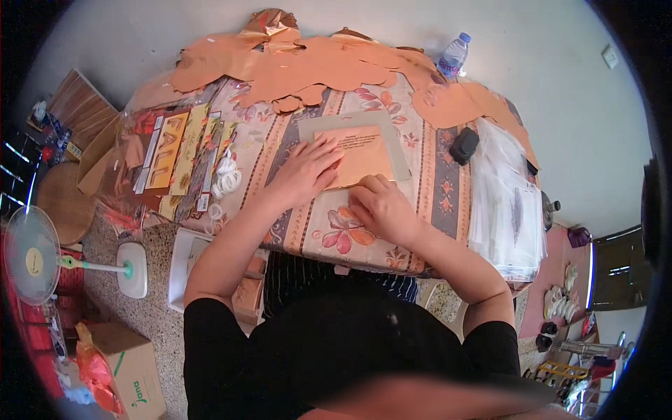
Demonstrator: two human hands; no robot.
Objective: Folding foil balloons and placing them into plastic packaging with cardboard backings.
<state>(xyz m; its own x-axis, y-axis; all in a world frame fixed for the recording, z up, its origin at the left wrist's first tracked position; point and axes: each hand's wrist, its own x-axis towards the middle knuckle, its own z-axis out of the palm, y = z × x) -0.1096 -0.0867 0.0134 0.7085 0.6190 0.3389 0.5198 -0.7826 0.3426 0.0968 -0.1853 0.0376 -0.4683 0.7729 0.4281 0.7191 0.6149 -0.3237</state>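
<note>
A flat orange square packet point(364, 155) with a few lines of dark print lies on a grey board point(350, 120) at the middle of the table. My left hand point(308, 168) is spread over its left side, palm down, fingers stretched. At the packet's near right edge is my right hand point(378, 206), fingers bent and closed on that edge; the fingertips are partly hidden. A thin shiny line runs along the near edge between the hands.
Large orange foil sheets point(294, 73) cover the table's far side, with a water bottle point(453, 54) behind. Colourful printed packs point(168, 154) and white rolls point(226, 175) lie left. Right are a black block point(465, 145) and clear plastic sleeves point(500, 203). A fan point(33, 259) stands left.
</note>
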